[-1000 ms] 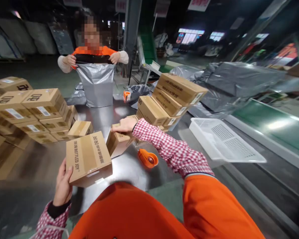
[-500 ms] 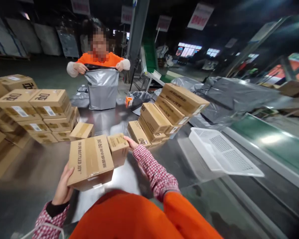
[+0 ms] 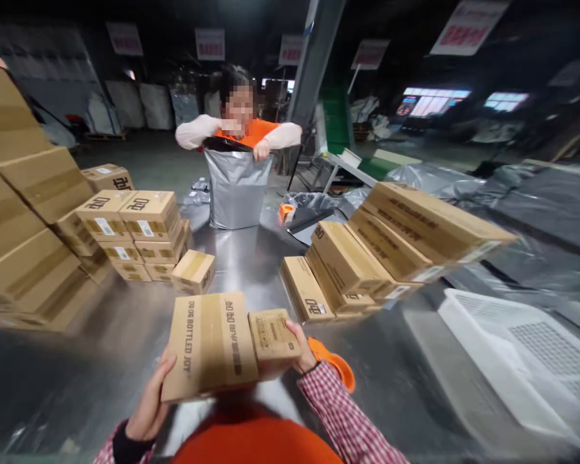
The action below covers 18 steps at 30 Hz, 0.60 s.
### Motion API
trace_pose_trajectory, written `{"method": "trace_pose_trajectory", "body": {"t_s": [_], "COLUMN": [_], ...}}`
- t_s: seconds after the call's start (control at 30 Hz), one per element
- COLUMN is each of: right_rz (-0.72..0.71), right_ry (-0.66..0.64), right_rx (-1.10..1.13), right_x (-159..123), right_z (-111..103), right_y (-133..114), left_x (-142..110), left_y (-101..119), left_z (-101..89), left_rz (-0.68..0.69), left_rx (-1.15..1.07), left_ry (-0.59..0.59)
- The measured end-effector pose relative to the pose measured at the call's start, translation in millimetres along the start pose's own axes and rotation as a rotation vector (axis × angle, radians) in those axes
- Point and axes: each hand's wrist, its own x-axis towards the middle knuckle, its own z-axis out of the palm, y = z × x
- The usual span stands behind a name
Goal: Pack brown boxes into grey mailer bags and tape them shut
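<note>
While hands (image 3: pixel 149 401) hold cartons (image 3: pixel 209 341), orange object (image 3: pixel 342 368) part-hidden

Left hand (image 3: pixel 151 394) gripping, thumb on top, wrist low. Right hand (image 3: pixel 303 348) gripping opposite, thumb up. Right forearm (image 3: pixel 345 412) angles forward and inward.

The right hand (image 3: pixel 300 348) has shifted from the top of the small box (image 3: pixel 274 335) to its right side; that box has come toward the bench's (image 3: pixel 377 367) near edge, beside the large box (image 3: pixel 207 345); toward the far edge, the co-worker's right hand (image 3: pixel 231 126) has risen above the grey bag (image 3: pixel 236 190).
</note>
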Motion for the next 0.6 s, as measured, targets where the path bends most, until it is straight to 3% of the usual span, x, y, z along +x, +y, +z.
{"method": "trace_pose_trajectory", "body": {"t_s": [0.17, 0.23, 0.33, 0.47, 0.6], "right_rz": [0.010, 0.014, 0.026, 0.014, -0.072], "right_ry": [0.076, 0.080, 0.066, 0.043, -0.081], "right_rx": [0.068, 0.072, 0.050, 0.050, -0.040], "right_x": [3.8, 3.4, 2.7, 4.7, 0.3], "right_z": [0.4, -0.9, -4.7, -8.8, -7.2], "right_y": [2.6, 3.8, 6.1, 7.8, 6.5], "left_x": [11.6, 32.5, 79.8, 146.6, 173.4], "left_y": [5.2, 20.6, 51.5, 81.2, 83.2], "left_z": [-18.7, -30.9, -38.3, -18.1, 21.5], "left_rz": [-0.028, 0.028, 0.195, 0.266, 0.338], "left_rx": [0.042, 0.099, 0.366, 0.653, 0.847], "left_ry": [-0.053, -0.060, 0.086, 0.196, 0.102]}}
